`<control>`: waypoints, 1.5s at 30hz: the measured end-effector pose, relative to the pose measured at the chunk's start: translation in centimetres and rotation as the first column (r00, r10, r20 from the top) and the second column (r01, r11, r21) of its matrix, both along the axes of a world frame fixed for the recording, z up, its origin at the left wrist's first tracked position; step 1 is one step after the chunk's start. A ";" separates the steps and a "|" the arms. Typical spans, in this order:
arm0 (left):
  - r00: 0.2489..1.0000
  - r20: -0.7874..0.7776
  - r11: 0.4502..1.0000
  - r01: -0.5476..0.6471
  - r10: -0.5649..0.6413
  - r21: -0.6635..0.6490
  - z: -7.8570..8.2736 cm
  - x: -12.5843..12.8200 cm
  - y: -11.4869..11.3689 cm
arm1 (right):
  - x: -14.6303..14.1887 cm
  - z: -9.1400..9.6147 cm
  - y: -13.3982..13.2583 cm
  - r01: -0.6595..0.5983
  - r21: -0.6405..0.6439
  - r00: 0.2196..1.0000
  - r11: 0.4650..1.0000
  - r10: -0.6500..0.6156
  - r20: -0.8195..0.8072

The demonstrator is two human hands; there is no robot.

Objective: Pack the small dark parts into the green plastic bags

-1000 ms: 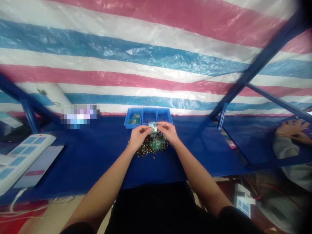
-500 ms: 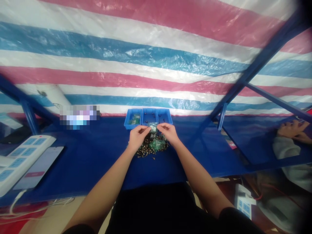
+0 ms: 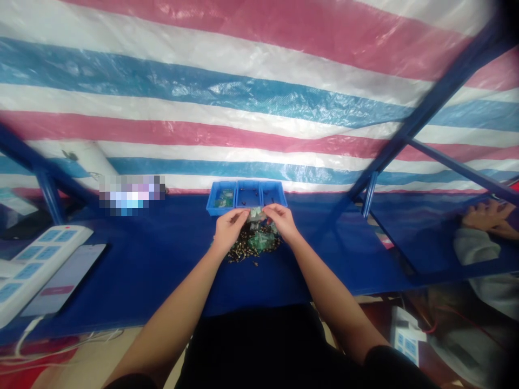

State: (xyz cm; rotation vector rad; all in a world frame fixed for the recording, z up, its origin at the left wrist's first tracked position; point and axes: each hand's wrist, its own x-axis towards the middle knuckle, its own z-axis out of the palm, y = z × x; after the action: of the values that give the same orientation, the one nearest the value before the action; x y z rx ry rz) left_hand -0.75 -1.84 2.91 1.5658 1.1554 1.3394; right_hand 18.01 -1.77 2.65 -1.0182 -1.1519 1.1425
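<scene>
Between my hands a small clear plastic bag point(image 3: 255, 214) is held up by its two sides. My left hand point(image 3: 229, 227) pinches its left edge with thumb and fingertips. On the other side my right hand point(image 3: 283, 219) pinches the right edge. What the bag contains is too small to tell. Below the hands lies a heap of small brass-coloured and dark metal parts point(image 3: 243, 247), like screws or fittings. A green-tinted clear plastic bag point(image 3: 261, 241) rests on that heap. Just behind my hands stand three joined blue bins point(image 3: 210, 202); the left one holds green pieces.
On the left of the blue table point(image 3: 162, 259) lie a white power strip point(image 3: 48, 259) and a phone point(image 3: 65, 281) with a cable. Blue frame bars point(image 3: 405, 129) slant up at the right. Another person's hands point(image 3: 486, 216) are at the far right.
The plastic bag between my fingers has turned and appears wider and flatter. My right hand has shifted very slightly to the right; the heap and bins are unchanged.
</scene>
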 end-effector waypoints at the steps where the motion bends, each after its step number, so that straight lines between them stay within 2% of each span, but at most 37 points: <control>1: 1.000 -0.007 1.000 -0.004 0.004 0.023 -0.1 0.0 0.0 | 0.0 -0.1 0.0 0.007 0.019 1.000 1.000 -0.007 0.026; 5: 0.999 -0.028 0.998 -0.030 0.031 0.060 -0.3 0.1 0.1 | -0.1 -0.3 -0.1 0.044 0.065 0.997 0.997 -0.048 0.064; 9: 0.999 -0.012 0.999 -0.041 0.041 -0.004 -0.1 0.2 -0.1 | 0.0 -0.5 0.1 0.074 0.070 0.995 0.995 -0.078 0.059; 13: 0.999 0.008 0.997 -0.046 0.046 -0.055 0.0 0.2 -0.1 | 0.0 -0.7 0.2 0.052 0.064 0.997 0.997 -0.055 0.055; 20: 0.997 0.046 0.998 -0.052 0.054 -0.044 0.0 0.4 -0.1 | -0.2 -0.7 0.0 0.035 0.029 0.998 0.999 -0.036 0.049; 25: 1.000 0.008 0.999 -0.024 0.024 -0.033 0.1 0.2 -0.1 | -0.2 -0.5 0.1 0.086 0.062 0.995 0.994 -0.089 0.045; 32: 0.998 -0.060 1.000 -0.013 0.013 -0.006 -0.2 0.1 0.0 | -0.2 -0.4 0.0 0.029 0.069 0.997 0.997 -0.034 0.066; 40: 0.996 -0.087 1.000 0.027 -0.025 0.017 -0.3 0.0 0.0 | -0.2 -0.2 -0.1 0.057 0.097 0.997 0.994 -0.062 0.054; 45: 0.993 -0.118 0.999 -0.007 0.013 0.045 -0.2 0.0 0.0 | -0.2 -0.3 0.0 0.050 0.083 0.993 0.995 -0.058 0.101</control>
State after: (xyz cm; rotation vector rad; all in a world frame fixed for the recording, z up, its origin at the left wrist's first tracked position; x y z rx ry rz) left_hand -0.79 -1.88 2.69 1.6930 1.2140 1.3012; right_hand 17.81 -1.81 2.33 -1.0503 -1.2352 1.0022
